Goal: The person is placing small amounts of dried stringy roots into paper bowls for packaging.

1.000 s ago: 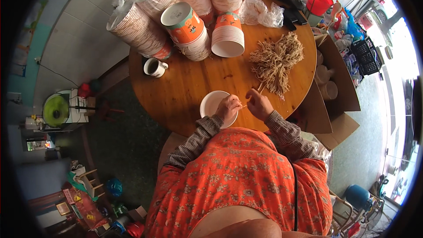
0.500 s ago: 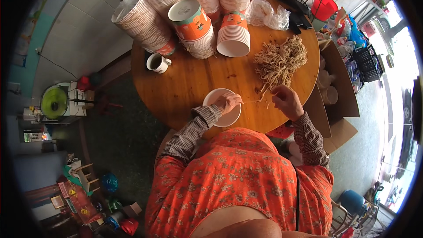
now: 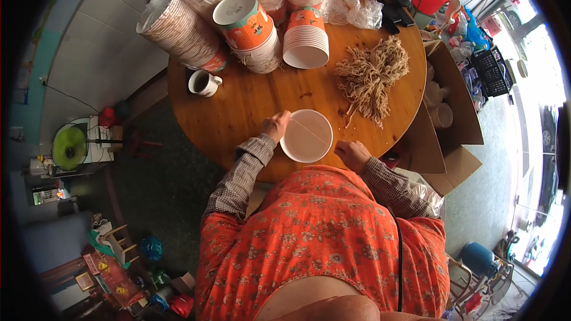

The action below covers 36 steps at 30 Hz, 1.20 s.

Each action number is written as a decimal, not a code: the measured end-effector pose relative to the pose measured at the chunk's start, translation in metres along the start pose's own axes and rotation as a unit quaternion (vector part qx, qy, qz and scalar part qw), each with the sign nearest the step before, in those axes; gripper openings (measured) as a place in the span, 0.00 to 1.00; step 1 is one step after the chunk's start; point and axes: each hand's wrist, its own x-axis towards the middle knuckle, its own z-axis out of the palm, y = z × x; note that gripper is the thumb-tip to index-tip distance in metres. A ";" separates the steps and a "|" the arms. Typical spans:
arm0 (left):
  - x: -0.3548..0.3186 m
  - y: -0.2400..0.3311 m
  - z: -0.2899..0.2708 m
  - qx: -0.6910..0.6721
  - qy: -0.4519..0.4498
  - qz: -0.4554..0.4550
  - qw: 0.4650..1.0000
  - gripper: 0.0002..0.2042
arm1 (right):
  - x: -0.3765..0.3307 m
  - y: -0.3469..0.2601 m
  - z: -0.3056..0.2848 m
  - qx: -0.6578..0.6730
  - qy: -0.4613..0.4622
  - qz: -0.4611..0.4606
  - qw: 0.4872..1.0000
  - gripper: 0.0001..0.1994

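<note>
A round white paper tub (image 3: 303,150) stands mouth up near the table's front edge, between my hands. Over its mouth runs a thin pale strand of twine (image 3: 310,131), drawn straight on a slant. At the tub's left rim my left hand (image 3: 276,125) is closed in a pinch on the strand's upper end. My right hand (image 3: 354,156), fingers pressed together just right of the tub, appears to hold the other end; its fingertips are partly hidden. Farther right on the table lies a loose bundle of tan twine (image 3: 377,77), touched by neither hand.
Tall stacks of paper tubs (image 3: 238,18) fill the back of the round wooden table (image 3: 250,107). A white mug (image 3: 204,84) of dark liquid sits at the left. Crumpled clear plastic (image 3: 354,9) lies behind the twine. An open cardboard box (image 3: 458,101) adjoins the table's right side.
My right hand has moved away from the twine bundle, down and left to the tub's right side. My left hand has shifted from over the tub to its left rim. The strand now crosses the mouth.
</note>
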 end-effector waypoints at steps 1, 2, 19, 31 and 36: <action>-0.003 -0.002 0.000 -0.004 -0.010 -0.011 1.000 0.04 | -0.003 0.010 0.005 0.006 0.005 0.002 1.000 0.10; -0.009 -0.003 0.003 -0.005 -0.011 -0.012 1.000 0.04 | -0.003 0.015 0.001 -0.002 0.003 0.015 1.000 0.10; -0.043 0.003 -0.003 -0.045 0.065 -0.059 0.995 0.10 | -0.029 0.034 -0.024 0.086 -0.011 0.086 0.992 0.09; -0.026 0.002 0.002 -0.073 0.042 0.008 0.996 0.04 | -0.031 -0.016 -0.053 0.154 -0.002 0.083 0.985 0.09; -0.028 0.000 -0.001 -0.097 0.052 0.032 0.993 0.05 | -0.029 -0.032 -0.067 0.217 0.021 0.090 0.972 0.08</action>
